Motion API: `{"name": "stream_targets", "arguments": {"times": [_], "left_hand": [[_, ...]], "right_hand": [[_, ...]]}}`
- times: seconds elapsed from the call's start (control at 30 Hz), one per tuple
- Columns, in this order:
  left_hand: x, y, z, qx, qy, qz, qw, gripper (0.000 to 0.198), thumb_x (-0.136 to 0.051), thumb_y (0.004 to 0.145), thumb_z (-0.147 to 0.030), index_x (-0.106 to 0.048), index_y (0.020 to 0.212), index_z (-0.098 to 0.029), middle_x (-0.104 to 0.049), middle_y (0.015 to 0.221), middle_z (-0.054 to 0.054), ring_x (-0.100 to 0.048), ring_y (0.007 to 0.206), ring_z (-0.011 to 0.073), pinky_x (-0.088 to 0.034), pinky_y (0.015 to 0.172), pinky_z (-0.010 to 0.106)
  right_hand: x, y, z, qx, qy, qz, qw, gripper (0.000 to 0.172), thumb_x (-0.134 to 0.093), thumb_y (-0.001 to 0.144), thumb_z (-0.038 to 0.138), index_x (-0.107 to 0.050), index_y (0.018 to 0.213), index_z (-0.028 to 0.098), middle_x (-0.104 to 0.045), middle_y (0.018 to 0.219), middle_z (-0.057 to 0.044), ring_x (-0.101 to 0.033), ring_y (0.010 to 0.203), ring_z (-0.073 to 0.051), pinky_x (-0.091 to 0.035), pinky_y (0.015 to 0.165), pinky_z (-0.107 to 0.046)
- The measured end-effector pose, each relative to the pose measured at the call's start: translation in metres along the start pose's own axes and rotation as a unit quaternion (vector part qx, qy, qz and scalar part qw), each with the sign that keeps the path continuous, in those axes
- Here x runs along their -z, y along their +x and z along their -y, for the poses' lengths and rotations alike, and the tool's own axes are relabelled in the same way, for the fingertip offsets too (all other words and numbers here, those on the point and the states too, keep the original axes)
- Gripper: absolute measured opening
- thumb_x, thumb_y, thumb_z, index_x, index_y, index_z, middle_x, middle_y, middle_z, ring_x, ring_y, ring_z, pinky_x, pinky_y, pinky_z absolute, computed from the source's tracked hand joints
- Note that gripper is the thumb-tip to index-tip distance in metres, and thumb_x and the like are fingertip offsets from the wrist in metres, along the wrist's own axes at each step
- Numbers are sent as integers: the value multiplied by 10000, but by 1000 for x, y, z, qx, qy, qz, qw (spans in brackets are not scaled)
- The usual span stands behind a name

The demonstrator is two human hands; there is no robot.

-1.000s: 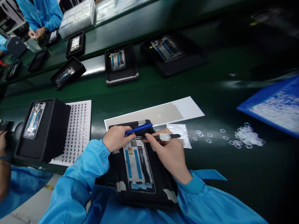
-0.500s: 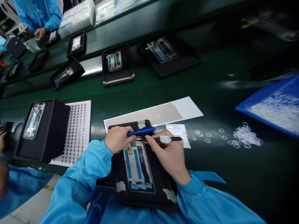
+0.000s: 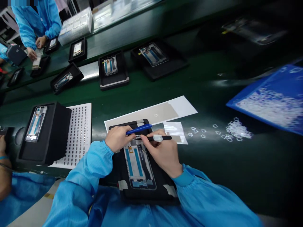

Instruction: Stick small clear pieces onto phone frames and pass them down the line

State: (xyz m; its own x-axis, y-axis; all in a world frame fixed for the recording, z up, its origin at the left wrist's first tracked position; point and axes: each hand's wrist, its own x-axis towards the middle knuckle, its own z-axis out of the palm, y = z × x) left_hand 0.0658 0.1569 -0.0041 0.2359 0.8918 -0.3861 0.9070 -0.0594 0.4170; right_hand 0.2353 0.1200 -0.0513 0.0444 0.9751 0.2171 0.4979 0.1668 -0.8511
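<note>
A phone frame (image 3: 139, 165) with blue strips lies in a black foam tray (image 3: 163, 186) right before me. Over its top end, my left hand (image 3: 117, 138) is closed around a blue pen-like tool (image 3: 139, 129), its thin tip pointing right. My right hand (image 3: 163, 154) grips black tweezers (image 3: 163, 138) wrapped with pale tape. The tweezers' tips reach the frame's upper end, close to the left fingertips. What lies between the fingertips is too small to make out.
Small clear rings (image 3: 238, 129) lie piled on the right, near a blue bag (image 3: 267, 101) of more. Behind the tray is a white sheet (image 3: 186, 105). Stacked trays (image 3: 55, 132) and a perforated white board (image 3: 81, 135) stand left. Other trays line the bench; a co-worker (image 3: 38, 25) works far left.
My view has shifted slightly, so most things appear further left. My right hand with the tweezers has drawn nearer to my left hand. The far co-worker's hand has moved over a tray.
</note>
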Motion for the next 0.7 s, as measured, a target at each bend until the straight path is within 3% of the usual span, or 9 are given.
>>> {"name": "stream_targets", "arguments": {"times": [0.13, 0.23, 0.3, 0.43, 0.53, 0.6, 0.7], "left_hand": [[-3, -39, 14, -19, -110, -112, 987, 186, -582, 887, -337, -679, 1011, -237, -700, 880, 3, -642, 810, 170, -460, 730, 249], [-14, -90, 34, 46, -160, -184, 969, 274, -533, 910, -364, -675, 1101, -228, -648, 854, 28, -624, 792, 176, -491, 742, 267], [-31, -123, 42, 104, -162, -174, 966, 361, -515, 906, -386, -657, 1193, -218, -624, 882, 51, -630, 818, 197, -517, 761, 296], [-78, -167, 37, 152, -239, -132, 950, 529, -573, 837, -427, -591, 1333, -245, -584, 1248, 108, -584, 1173, 277, -500, 966, 349], [-102, -175, 30, 175, -402, -141, 888, 732, -583, 830, -513, -393, 1487, -253, -572, 1342, 113, -568, 1223, 283, -463, 1028, 356], [-98, -172, 31, 170, -492, -167, 838, 820, -602, 811, -575, -336, 1512, -243, -606, 1313, 122, -591, 1186, 286, -458, 1030, 378], [-54, -159, 40, 191, -509, -274, 794, 750, -662, 765, -593, -504, 1412, -247, -607, 1312, 102, -554, 1222, 282, -468, 1005, 354]], "right_hand": [[10, -5, -7, -67, 120, -61, 989, 274, -658, 819, 449, -534, 751, 213, -558, 640, 6, -560, 508, -158, -458, 497, -286], [20, -19, -9, -102, 152, -104, 978, 276, -658, 828, 470, -557, 781, 218, -595, 700, -14, -650, 671, -204, -532, 657, -331], [22, -32, -8, -115, 170, -89, 975, 300, -637, 838, 508, -580, 763, 223, -620, 705, -33, -678, 815, -245, -548, 723, -352], [11, -53, -3, -147, 220, -54, 963, 339, -622, 828, 561, -625, 737, 234, -657, 739, -63, -675, 933, -286, -570, 669, -339], [3, -56, -3, -175, 258, -61, 948, 335, -629, 819, 564, -662, 774, 234, -693, 851, -85, -678, 910, -295, -581, 675, -365], [3, -47, -2, -176, 278, -65, 942, 336, -623, 823, 564, -681, 822, 233, -703, 945, -95, -678, 890, -297, -583, 719, -399], [12, -24, -2, -142, 278, -95, 945, 351, -585, 848, 571, -691, 901, 240, -696, 979, -91, -668, 905, -293, -551, 851, -449]]}}
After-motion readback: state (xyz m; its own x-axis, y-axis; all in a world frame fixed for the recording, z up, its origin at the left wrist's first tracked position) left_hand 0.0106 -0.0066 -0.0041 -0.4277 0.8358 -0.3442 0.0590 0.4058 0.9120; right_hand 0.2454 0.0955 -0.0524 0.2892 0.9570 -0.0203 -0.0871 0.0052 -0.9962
